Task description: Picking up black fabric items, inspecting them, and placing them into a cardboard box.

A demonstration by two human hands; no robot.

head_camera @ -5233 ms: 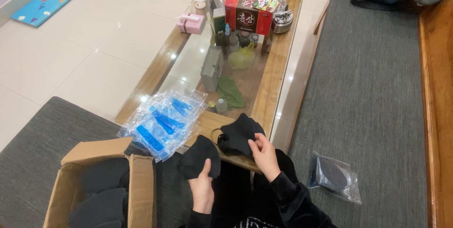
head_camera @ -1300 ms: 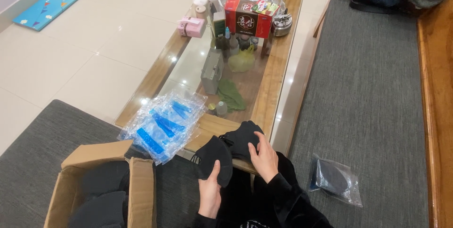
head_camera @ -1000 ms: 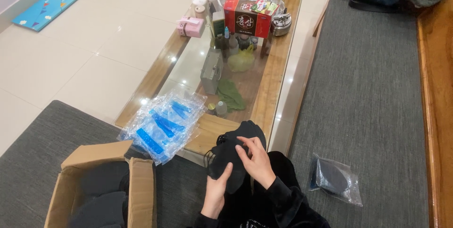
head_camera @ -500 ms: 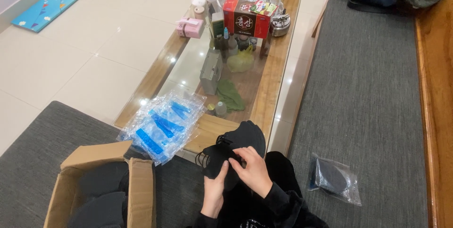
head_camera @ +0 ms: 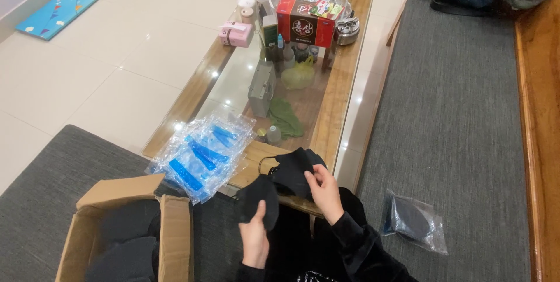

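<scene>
The left hand [head_camera: 255, 236] is closed on a flat, rounded black fabric piece [head_camera: 257, 199], thumb across its lower face; the piece stands upright just above the fingers. The right hand [head_camera: 322, 191] pinches the edge of a second black fabric piece [head_camera: 294, 168], soft and creased, which rests over the near edge of the table [head_camera: 335, 113]. The two pieces touch between the hands.

Left of the hands, an open corrugated cardboard box [head_camera: 169, 223] holds more dark fabric. A stack of glossy clear plastic bags [head_camera: 201, 153] with blue strips lies on the near table corner. On the grey carpet [head_camera: 455, 118] to the right lies one filled plastic bag [head_camera: 415, 222].

Farther along the wood-framed glass table: a green cloth [head_camera: 284, 117], a red box [head_camera: 307, 22].
</scene>
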